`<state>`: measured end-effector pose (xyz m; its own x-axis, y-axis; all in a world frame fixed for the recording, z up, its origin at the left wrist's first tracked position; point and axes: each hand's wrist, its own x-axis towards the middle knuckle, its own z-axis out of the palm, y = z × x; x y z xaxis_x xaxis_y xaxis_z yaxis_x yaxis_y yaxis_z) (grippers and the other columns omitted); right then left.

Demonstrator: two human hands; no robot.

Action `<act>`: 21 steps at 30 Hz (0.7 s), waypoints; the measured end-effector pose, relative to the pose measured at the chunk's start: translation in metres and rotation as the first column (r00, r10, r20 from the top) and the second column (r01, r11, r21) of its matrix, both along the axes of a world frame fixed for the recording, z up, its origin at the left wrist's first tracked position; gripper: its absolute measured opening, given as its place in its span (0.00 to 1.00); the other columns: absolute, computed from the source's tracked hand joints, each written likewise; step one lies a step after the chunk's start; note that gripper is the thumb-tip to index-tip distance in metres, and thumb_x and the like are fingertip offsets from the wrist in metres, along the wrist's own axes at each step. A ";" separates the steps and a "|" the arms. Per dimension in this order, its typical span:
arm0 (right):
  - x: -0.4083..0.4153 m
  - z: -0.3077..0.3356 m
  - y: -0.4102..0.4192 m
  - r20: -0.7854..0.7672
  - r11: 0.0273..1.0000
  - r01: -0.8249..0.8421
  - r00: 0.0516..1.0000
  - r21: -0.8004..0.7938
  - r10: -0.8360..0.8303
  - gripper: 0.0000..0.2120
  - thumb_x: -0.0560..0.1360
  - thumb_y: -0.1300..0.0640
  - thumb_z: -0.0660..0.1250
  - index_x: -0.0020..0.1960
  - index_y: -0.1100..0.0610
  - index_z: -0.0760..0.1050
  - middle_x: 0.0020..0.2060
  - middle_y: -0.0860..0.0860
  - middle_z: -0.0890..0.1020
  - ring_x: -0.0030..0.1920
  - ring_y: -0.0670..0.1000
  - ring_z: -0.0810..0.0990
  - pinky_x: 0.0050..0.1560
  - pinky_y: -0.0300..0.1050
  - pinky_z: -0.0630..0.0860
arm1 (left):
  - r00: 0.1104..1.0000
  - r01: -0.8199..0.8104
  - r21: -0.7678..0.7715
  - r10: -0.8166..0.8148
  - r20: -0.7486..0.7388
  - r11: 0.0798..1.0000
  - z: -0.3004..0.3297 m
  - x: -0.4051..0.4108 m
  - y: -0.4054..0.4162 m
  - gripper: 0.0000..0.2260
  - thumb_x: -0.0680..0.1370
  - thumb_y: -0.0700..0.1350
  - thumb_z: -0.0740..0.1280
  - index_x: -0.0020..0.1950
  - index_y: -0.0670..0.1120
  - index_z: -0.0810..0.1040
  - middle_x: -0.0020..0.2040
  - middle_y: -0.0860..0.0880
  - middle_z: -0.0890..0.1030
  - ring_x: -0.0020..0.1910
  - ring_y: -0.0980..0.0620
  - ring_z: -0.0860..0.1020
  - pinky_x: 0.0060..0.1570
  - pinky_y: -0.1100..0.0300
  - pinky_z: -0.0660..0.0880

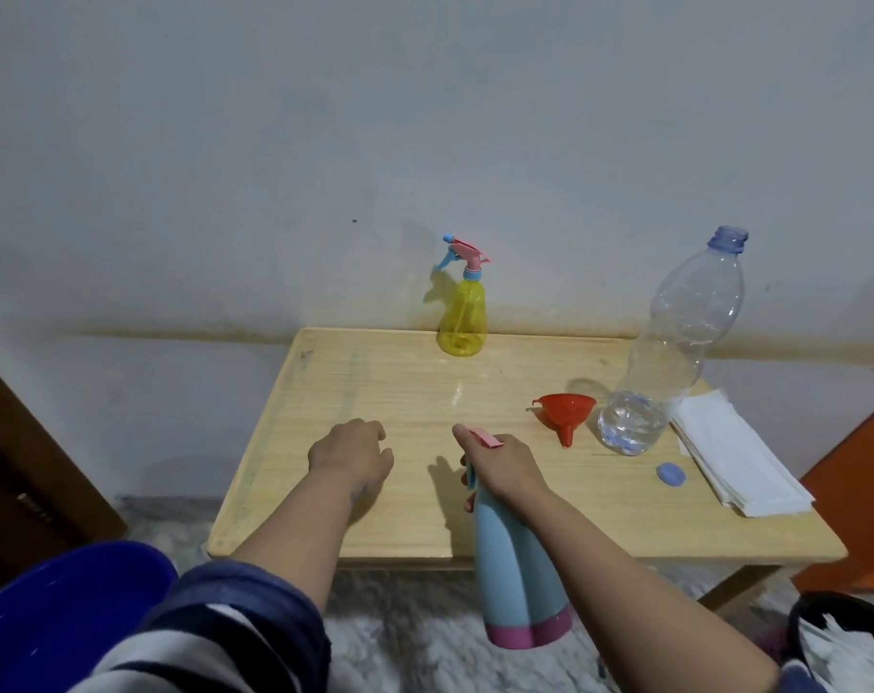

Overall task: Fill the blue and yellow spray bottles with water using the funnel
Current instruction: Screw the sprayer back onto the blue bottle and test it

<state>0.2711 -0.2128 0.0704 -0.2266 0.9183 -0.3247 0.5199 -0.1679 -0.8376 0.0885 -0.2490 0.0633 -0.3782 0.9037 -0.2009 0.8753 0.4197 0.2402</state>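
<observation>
Right hand (505, 467), fingers clamped on blue spray bottle (517, 572) head, near desk (375, 392) front; left hand (350, 455) loosely curled, empty. Yellow spray bottle (462, 312) capped, funnel (565, 410) unused beside water bottle (675, 342): filling apparently unstarted.

I see a table (375, 392) of pale wood, its grain plain and its top smooth with a faint sheen near the middle. The yellow spray bottle (462, 317) looks like translucent glossy plastic. The blue spray bottle (517, 567) seems opaque plastic with a matt, smooth skin. The funnel (565, 410) is shiny red plastic. The water bottle (675, 342) is clear, ribbed thin plastic, and its cap (671, 476) is dull blue plastic. The stack of napkins (735, 457) looks like soft white paper, matt. The basin (50, 617) is glossy dark blue plastic
</observation>
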 end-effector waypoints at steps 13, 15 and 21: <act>-0.050 0.083 0.053 -0.291 0.934 0.092 0.957 0.346 0.014 0.23 0.78 0.39 0.58 0.44 0.59 0.73 0.38 0.51 0.78 0.43 0.62 0.84 0.38 0.44 0.78 | 0.808 0.033 0.272 -0.186 0.559 0.962 0.024 0.007 0.013 0.33 0.68 0.74 0.59 0.66 0.55 0.72 0.64 0.56 0.77 0.60 0.56 0.76 0.58 0.56 0.72; -0.063 0.092 0.062 -0.313 0.906 0.093 0.949 0.414 0.046 0.23 0.79 0.40 0.57 0.48 0.61 0.74 0.39 0.52 0.78 0.44 0.62 0.83 0.43 0.48 0.78 | 0.753 0.022 0.302 -0.214 0.622 0.953 0.029 0.010 0.015 0.39 0.62 0.73 0.67 0.69 0.56 0.68 0.62 0.57 0.77 0.61 0.58 0.75 0.56 0.60 0.72; -0.094 0.106 0.088 -0.324 0.902 0.061 0.942 0.428 0.091 0.25 0.78 0.41 0.61 0.48 0.66 0.74 0.39 0.53 0.75 0.40 0.53 0.77 0.35 0.36 0.73 | 0.755 -0.128 0.393 -0.168 0.634 0.910 0.028 -0.001 0.042 0.36 0.60 0.57 0.77 0.65 0.58 0.67 0.55 0.57 0.78 0.53 0.55 0.79 0.52 0.53 0.79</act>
